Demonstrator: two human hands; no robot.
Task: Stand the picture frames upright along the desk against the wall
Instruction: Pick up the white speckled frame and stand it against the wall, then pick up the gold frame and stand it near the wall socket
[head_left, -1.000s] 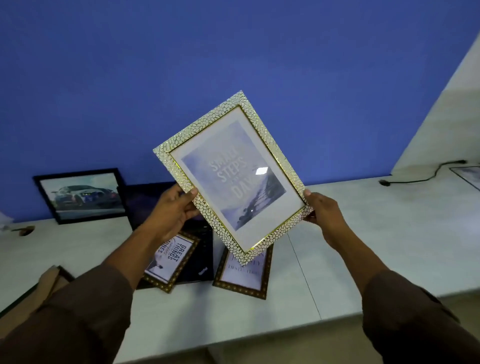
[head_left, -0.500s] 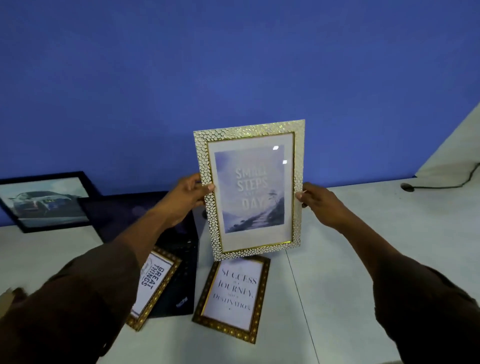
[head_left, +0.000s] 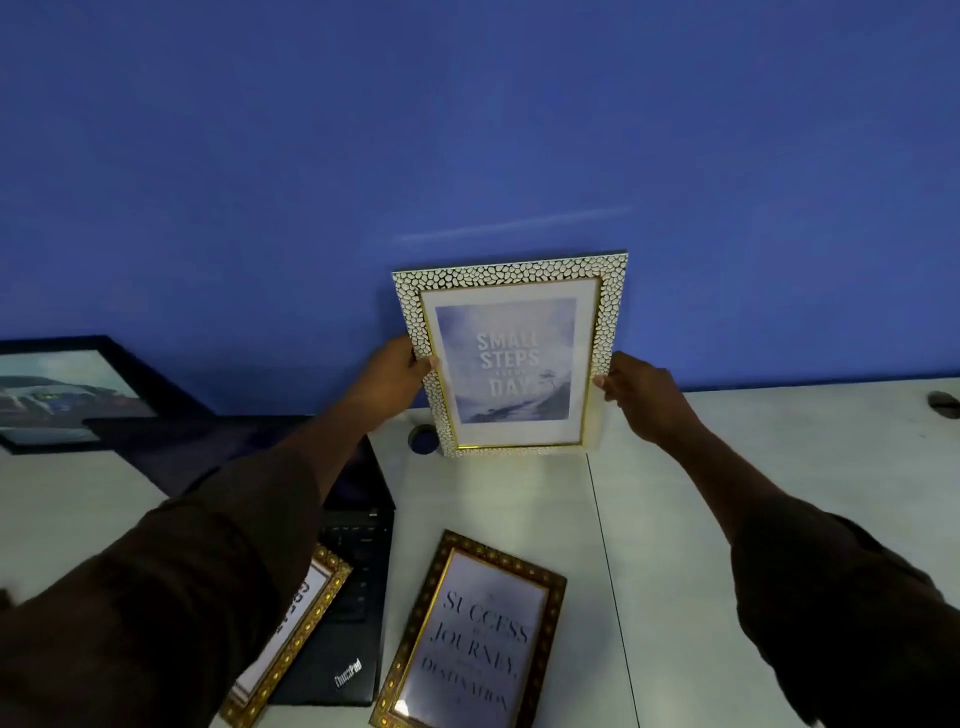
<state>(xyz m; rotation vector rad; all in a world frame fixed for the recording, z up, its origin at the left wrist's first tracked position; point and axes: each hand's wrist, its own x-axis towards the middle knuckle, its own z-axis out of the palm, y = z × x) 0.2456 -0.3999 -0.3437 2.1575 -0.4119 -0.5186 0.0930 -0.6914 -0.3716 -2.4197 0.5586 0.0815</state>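
A white-and-gold pebbled frame (head_left: 511, 358) reading "Small Steps Every Day" stands upright at the back of the white desk (head_left: 753, 467), its bottom edge on the desktop and its top by the blue wall (head_left: 467, 156). My left hand (head_left: 392, 376) grips its left edge and my right hand (head_left: 641, 395) its right edge. A black frame with a car picture (head_left: 67, 389) leans on the wall at far left. Two dark gold-trimmed frames lie flat near me: the "Success" frame (head_left: 475, 634) and another frame (head_left: 291, 639) partly hidden under my left sleeve.
A black open laptop (head_left: 353, 597) lies left of centre, under my left arm. A round cable hole (head_left: 423, 439) sits in the desk just left of the held frame. A dark cable end (head_left: 943, 402) rests at the far right.
The pebbled frame went from tilted in mid-air to upright, then moved away from me and down until its bottom edge met the desk by the wall. Both hands kept their hold.
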